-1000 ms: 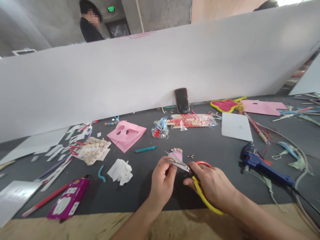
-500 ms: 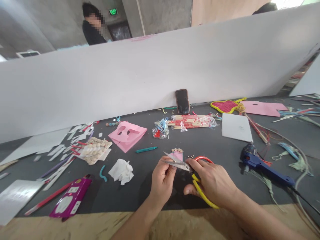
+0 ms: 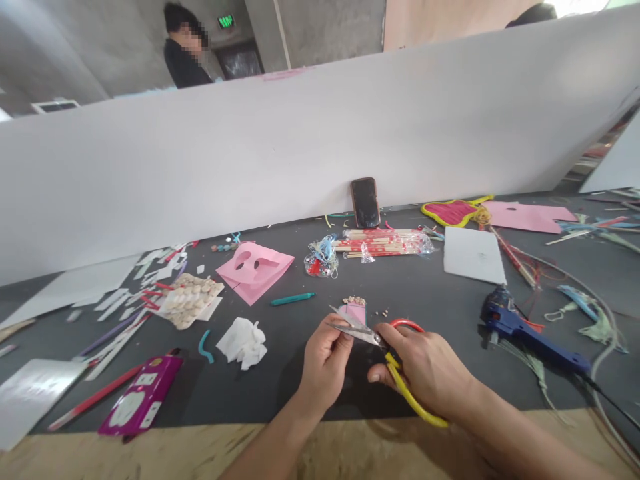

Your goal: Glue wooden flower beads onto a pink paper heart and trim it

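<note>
My right hand point(image 3: 425, 363) grips a pair of scissors point(image 3: 370, 335) with one red and one yellow handle. The blades are parted and point left, reaching to the fingertips of my left hand point(image 3: 325, 363). Thumb and finger of that hand are pinched together at the blades; whatever is between them is too small or hidden to make out. Just behind the blades lies a small pink piece point(image 3: 356, 312) with a row of tiny beige bits along its far edge. A few loose beige bits point(image 3: 382, 313) lie to its right.
A blue glue gun point(image 3: 535, 340) with its cable lies at right, near a white foam block point(image 3: 474, 256). Crumpled tissue point(image 3: 243, 343), a teal pen point(image 3: 293, 299) and a pink cut-out point(image 3: 255, 270) lie left. A phone point(image 3: 365, 203) leans on the white partition point(image 3: 280, 147); a person stands beyond.
The scissors' yellow handle has swung slightly down and to the right, and the blade tips have shifted a little right. My left hand stays nearly where it was.
</note>
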### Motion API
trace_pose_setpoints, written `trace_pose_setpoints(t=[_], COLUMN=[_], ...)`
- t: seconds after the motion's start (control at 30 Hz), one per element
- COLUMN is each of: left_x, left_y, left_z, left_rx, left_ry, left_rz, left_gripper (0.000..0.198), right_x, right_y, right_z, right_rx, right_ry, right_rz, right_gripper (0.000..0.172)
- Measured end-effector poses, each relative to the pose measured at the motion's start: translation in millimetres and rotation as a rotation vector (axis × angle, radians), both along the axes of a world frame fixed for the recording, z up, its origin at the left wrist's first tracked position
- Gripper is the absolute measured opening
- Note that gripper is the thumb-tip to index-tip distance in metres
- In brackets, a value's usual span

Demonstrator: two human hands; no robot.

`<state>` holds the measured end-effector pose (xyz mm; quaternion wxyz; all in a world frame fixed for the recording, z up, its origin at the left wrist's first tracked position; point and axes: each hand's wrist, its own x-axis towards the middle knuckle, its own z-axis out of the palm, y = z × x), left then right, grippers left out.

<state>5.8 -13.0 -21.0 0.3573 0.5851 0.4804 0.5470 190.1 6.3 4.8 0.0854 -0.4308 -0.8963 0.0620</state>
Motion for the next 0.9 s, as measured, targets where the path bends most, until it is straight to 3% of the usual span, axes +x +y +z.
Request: trace_pose_setpoints(t=[0.3,0.57,0.63,0.8,0.9], left_x=[1,0,0,-6,-15], left_y=[-3,-1,1,7,13], left_z=[4.9,8.2,8.8,8.1,4.3], left_rx=[-0.058,-0.096,-0.101,-0.078,-0.043], left_ry=[0.083,0.042,0.049,0.147,0.297], left_rz=[0.022,0.029,0.031,0.083,0.120], left_gripper=[0.025,0.023,0.023,0.022,0.020], right_x=[-1,0,5,27,39], right_y=[-2,3,10,35,47], right_z=[-0.1,0.5,-0.7,-3.7,-6.0], right_rx=[0.076,0.096,0.074,-0.015,-0.022], right_ry=[-0.018,0.016,0.031,0.028,0.020], right_rz=[-0.021,-0.034,-0.101,-0.452,-0.493], right_gripper=[0.046,0.051,0.048,0.048,0.053])
